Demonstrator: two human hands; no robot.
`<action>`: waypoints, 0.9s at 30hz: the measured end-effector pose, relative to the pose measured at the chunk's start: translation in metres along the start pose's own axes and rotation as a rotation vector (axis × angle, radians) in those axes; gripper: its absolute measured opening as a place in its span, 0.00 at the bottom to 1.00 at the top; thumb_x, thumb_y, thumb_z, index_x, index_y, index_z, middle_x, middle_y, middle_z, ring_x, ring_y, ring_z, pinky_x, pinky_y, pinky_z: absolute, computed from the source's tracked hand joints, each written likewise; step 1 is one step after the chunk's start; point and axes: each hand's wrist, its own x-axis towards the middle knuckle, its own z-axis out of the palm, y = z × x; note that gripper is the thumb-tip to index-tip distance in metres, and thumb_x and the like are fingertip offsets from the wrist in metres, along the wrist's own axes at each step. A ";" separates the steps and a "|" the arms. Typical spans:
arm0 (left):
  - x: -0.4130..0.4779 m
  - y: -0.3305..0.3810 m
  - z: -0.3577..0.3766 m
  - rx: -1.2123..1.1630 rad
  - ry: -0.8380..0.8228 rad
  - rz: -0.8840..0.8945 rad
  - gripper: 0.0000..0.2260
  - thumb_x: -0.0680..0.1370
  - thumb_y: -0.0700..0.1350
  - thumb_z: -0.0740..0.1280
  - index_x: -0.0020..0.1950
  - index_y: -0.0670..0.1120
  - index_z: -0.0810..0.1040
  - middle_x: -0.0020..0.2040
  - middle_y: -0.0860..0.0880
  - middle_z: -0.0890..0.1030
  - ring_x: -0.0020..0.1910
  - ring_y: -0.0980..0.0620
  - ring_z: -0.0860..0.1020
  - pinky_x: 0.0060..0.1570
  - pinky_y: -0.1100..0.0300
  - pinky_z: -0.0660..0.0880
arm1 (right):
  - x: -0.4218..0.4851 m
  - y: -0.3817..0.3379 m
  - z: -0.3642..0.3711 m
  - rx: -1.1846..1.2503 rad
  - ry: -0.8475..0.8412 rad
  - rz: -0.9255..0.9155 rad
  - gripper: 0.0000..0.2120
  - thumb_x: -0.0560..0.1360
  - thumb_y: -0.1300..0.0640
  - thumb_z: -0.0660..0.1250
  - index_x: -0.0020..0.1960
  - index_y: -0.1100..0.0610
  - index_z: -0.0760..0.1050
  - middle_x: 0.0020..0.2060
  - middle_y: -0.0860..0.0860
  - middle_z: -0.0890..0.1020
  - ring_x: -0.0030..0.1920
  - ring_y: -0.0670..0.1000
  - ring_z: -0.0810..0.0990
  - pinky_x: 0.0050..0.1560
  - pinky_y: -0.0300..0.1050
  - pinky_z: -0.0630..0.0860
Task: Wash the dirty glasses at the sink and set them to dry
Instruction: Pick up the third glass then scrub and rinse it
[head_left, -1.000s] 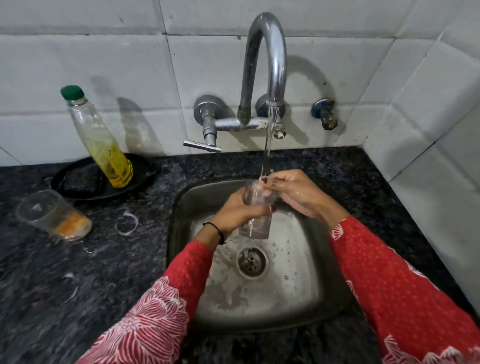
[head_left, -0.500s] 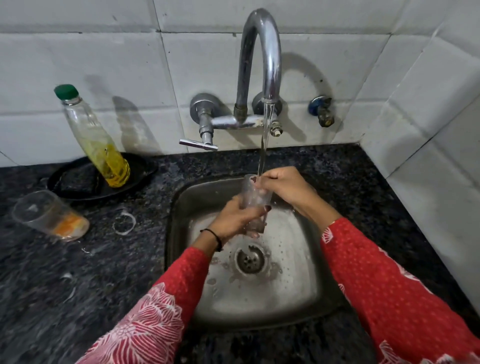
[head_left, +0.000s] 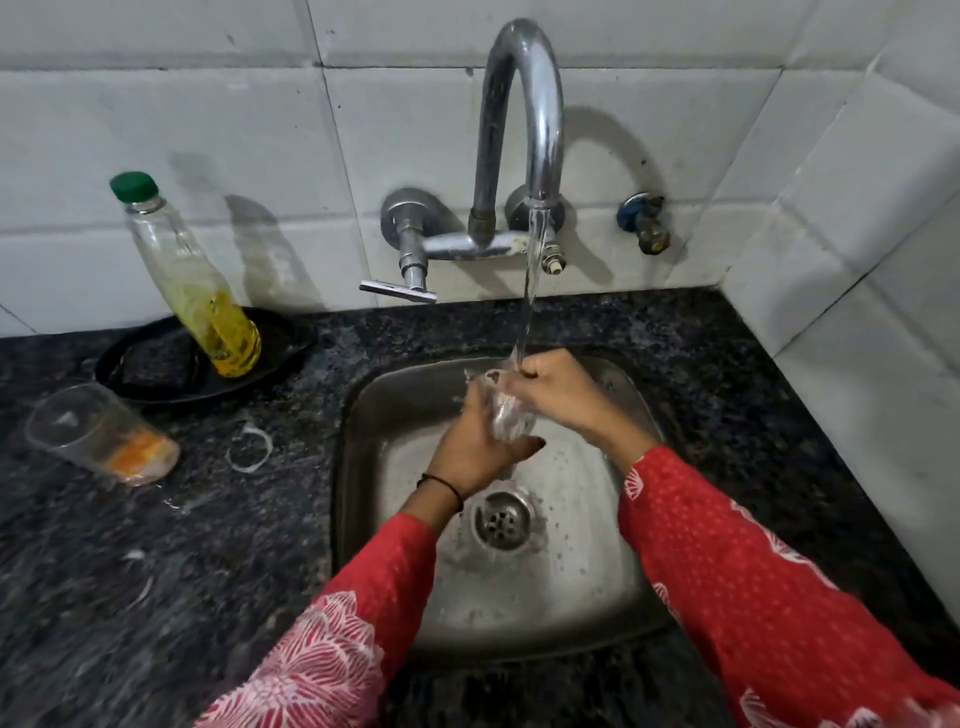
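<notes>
1. Glass (head_left: 506, 415), clear and blurred, sits over the sink (head_left: 363, 415) basin above and behind the drain (head_left: 503, 519), held between both hands.
2. The left hand (head_left: 475, 449) cups the glass from below and from the left, its fingers wrapped round the lower part. A thin black band (head_left: 441, 483) circles that wrist.
3. The right hand (head_left: 558, 392) grips the glass at its upper end with curled fingers, the knuckles facing up. How far the fingers reach inside the rim cannot be told.
4. Water (head_left: 532, 280) runs in a thin stream from the curved chrome faucet (head_left: 524, 104) and lands on the right hand's fingers and the top of the glass.
5. Both forearms wear red patterned sleeves (head_left: 727, 571).
6. On the dark speckled counter (head_left: 156, 571) to the left of the sink, well apart from the hands, a second glass (head_left: 98, 434) leans in this wide view, with orange residue at its base.
7. Behind it a black tray (head_left: 280, 343) carries a clear bottle (head_left: 192, 280) with a green cap and yellow liquid, and a dark scrub pad (head_left: 156, 361) beside it.
8. A small white ring (head_left: 251, 447) lies on the counter between the second glass and the sink.
</notes>
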 end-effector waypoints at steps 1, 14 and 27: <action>-0.001 0.000 -0.004 -0.093 -0.028 0.011 0.31 0.69 0.45 0.76 0.66 0.51 0.64 0.55 0.47 0.78 0.46 0.49 0.80 0.44 0.54 0.80 | -0.004 0.002 -0.002 0.128 0.001 -0.007 0.09 0.75 0.61 0.68 0.36 0.60 0.80 0.31 0.55 0.80 0.32 0.49 0.77 0.37 0.45 0.74; 0.000 0.007 -0.019 -0.452 -0.136 -0.032 0.31 0.72 0.43 0.73 0.71 0.49 0.64 0.61 0.46 0.77 0.50 0.52 0.81 0.45 0.58 0.81 | 0.000 -0.008 0.000 0.505 0.076 0.003 0.14 0.71 0.55 0.72 0.39 0.68 0.80 0.34 0.58 0.80 0.34 0.51 0.78 0.39 0.41 0.75; -0.010 0.014 -0.027 -0.683 -0.391 -0.219 0.20 0.74 0.45 0.69 0.65 0.47 0.72 0.56 0.42 0.81 0.49 0.42 0.81 0.49 0.45 0.79 | 0.002 0.004 0.010 0.620 0.038 0.070 0.14 0.70 0.53 0.73 0.38 0.65 0.80 0.36 0.61 0.80 0.37 0.57 0.77 0.42 0.48 0.74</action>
